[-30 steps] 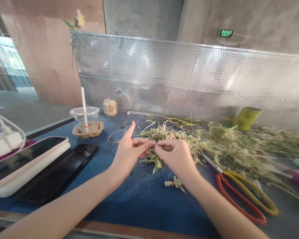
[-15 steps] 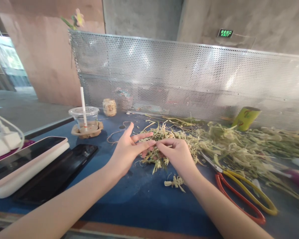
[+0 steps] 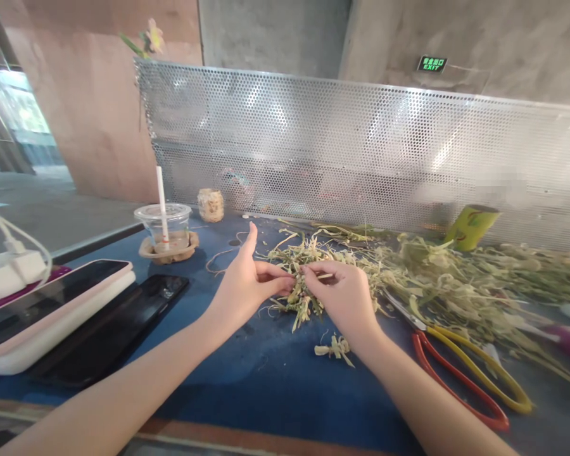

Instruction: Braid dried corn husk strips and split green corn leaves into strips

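Observation:
My left hand (image 3: 244, 278) reaches in from the left with one digit raised and its other fingers closed on dried plant strands. Facing it, my right hand (image 3: 349, 297) pinches thumb and forefinger together on a thin dried strand. The fingertips of both hands nearly meet at the edge of a tangled bundle of dried pale-green plants (image 3: 301, 304). Parts of that bundle are covered by my fingers. A small knotted plant piece (image 3: 335, 348) lies on the blue tabletop (image 3: 266, 392) just below my right hand.
Scissors (image 3: 425, 326) with red and yellow handles lie right, beside a heap of dried stems (image 3: 456, 291) and a tilted green can (image 3: 472, 228). Phones (image 3: 109, 329), a lidded plastic cup (image 3: 166, 221), a loop of twine (image 3: 213, 263) and a small woven jar (image 3: 211, 205) are left. A perforated metal screen (image 3: 285, 139) stands behind.
The left fingers that were stretched out have curled in toward the thumb side. My right hand has shifted slightly right, opening a small gap between the fingertips. The view moved slightly.

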{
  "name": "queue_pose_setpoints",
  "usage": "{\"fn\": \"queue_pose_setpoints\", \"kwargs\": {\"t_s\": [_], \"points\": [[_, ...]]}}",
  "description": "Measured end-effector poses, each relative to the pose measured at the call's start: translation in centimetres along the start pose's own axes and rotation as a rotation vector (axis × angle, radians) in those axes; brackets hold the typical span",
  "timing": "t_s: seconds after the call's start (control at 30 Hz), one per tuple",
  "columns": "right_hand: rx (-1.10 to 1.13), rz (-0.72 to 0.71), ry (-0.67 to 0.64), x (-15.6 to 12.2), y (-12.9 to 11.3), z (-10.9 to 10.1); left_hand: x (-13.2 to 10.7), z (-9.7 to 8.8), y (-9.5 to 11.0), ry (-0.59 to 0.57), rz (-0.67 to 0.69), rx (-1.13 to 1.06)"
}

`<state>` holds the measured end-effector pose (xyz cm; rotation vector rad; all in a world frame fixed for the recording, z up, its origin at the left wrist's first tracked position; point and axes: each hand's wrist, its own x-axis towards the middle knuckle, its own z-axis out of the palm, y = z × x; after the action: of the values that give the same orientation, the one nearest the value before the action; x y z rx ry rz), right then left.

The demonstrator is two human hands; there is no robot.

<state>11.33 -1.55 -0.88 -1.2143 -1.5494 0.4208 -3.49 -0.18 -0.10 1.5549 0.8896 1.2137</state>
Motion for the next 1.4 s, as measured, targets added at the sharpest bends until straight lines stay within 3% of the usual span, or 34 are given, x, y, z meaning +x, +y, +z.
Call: {"fn": "queue_pose_setpoints", "kwargs": {"t_s": [0.2, 0.37, 0.6, 0.77, 1.17, 1.4], "points": [[0.043, 0.066, -0.024, 0.2, 0.3, -0.2, -0.2, 0.3, -0.3, -0.027, 0.113, 0.201], [0.057, 0.1, -0.039, 0.6, 0.7, -0.4, -0.2, 0.1, -0.4, -0.065, 0.084, 0.308], [0.09, 0.122, -0.083, 1.0, 1.0, -0.6, -0.2, -0.1, -0.5, -0.076, 0.066, 0.25], [0.072, 0.092, -0.109, 1.1, 1.3, -0.7, -0.2, -0.1, -0.6, -0.058, 0.082, 0.359], [0.094, 0.12, -0.113, 0.9, 1.4, -0.4, -0.1, -0.5, -0.5, -0.146, -0.027, 0.366], [0.053, 0.057, -0.291, 0.7, 1.7, -0.3, 0.2, -1.5, -0.8, -0.221, -0.049, 0.337]]}}
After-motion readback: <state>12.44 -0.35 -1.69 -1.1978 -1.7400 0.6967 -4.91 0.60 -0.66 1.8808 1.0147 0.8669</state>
